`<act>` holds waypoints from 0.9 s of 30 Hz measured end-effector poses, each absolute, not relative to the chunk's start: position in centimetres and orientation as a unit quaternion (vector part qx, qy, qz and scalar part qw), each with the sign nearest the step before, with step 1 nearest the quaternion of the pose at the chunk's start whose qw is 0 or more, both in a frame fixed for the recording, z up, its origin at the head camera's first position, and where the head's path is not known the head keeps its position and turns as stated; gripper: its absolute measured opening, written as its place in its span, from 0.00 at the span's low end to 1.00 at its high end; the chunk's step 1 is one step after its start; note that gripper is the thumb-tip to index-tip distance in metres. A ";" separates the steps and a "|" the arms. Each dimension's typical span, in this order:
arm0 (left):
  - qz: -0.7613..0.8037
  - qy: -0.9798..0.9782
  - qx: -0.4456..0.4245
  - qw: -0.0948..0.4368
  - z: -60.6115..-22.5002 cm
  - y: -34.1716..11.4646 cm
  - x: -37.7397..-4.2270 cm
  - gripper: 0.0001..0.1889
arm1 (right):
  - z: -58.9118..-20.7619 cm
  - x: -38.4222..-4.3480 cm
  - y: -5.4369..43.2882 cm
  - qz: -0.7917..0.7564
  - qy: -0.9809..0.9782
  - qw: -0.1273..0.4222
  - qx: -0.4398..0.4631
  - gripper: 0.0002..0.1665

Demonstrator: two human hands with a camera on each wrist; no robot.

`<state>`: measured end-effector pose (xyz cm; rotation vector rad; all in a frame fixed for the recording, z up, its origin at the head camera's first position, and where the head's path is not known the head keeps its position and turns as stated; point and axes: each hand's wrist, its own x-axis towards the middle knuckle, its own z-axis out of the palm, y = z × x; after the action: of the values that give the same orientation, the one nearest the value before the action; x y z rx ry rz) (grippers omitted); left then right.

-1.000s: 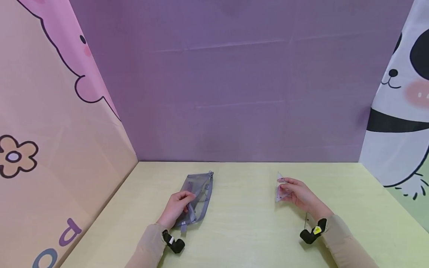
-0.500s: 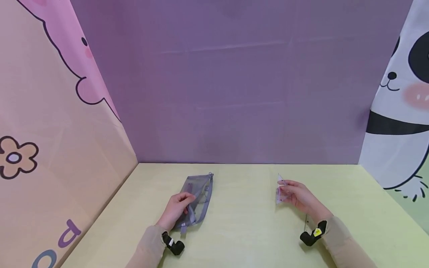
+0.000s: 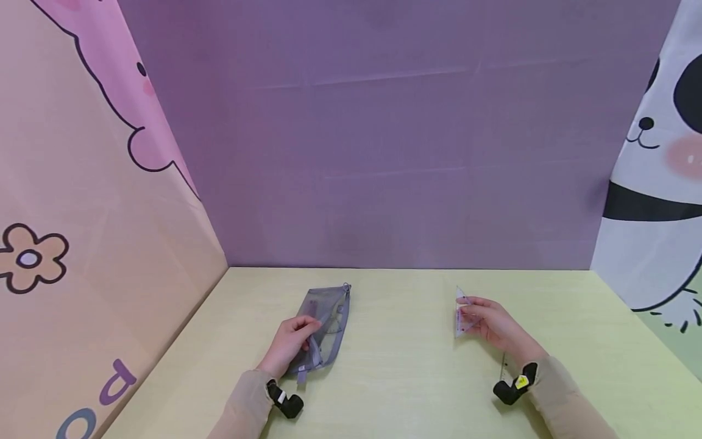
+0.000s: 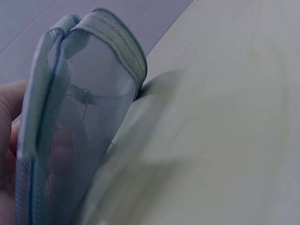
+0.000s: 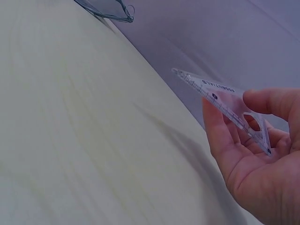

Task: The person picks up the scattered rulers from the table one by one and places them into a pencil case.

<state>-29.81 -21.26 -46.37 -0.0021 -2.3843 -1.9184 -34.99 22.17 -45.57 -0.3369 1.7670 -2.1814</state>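
Observation:
My left hand (image 3: 290, 341) grips a grey mesh zip pouch (image 3: 334, 332) at its near left side, thumb on top. Up close in the left wrist view, the pouch's zipper edge (image 4: 49, 108) stands up and fingers show through the mesh. Faint shapes lie inside the pouch, too blurred to name. Over on the right, my right hand (image 3: 496, 329) holds a clear plastic set square (image 3: 459, 320) between thumb and fingers, raised above the table. Its printed scale and cut-out (image 5: 252, 123) show in the right wrist view.
Pale wood-look table (image 3: 395, 366) lies under both hands. Close to the right wrist camera (image 3: 510, 390), a thin clear strip with marks (image 3: 502, 364) is partly hidden. A purple backdrop (image 3: 356, 152) closes off the far side, with printed cloth panels left and right.
Both hands keep their holds on the pouch and the set square. Only a slight shift of the whole head view shows.

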 end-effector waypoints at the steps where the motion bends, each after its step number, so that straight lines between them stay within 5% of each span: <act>1: -0.628 -0.777 0.000 0.041 -46.3 -21.2 -29.8 0.10 | -45.6 -35.0 22.2 -0.762 0.616 0.157 -0.122 0.13; 10: -0.632 -0.775 -0.008 0.029 -44.3 -20.6 -28.6 0.09 | -45.2 -34.8 22.6 -0.761 0.622 0.146 -0.113 0.16; 27: -0.628 -0.777 -0.001 0.043 -46.3 -21.2 -29.6 0.10 | -44.5 -34.9 21.6 -0.759 0.611 0.182 -0.131 0.15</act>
<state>-29.59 -21.18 -46.30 -0.0032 -2.3763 -1.9214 -34.94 21.61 -44.48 -0.3687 1.7253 -2.1430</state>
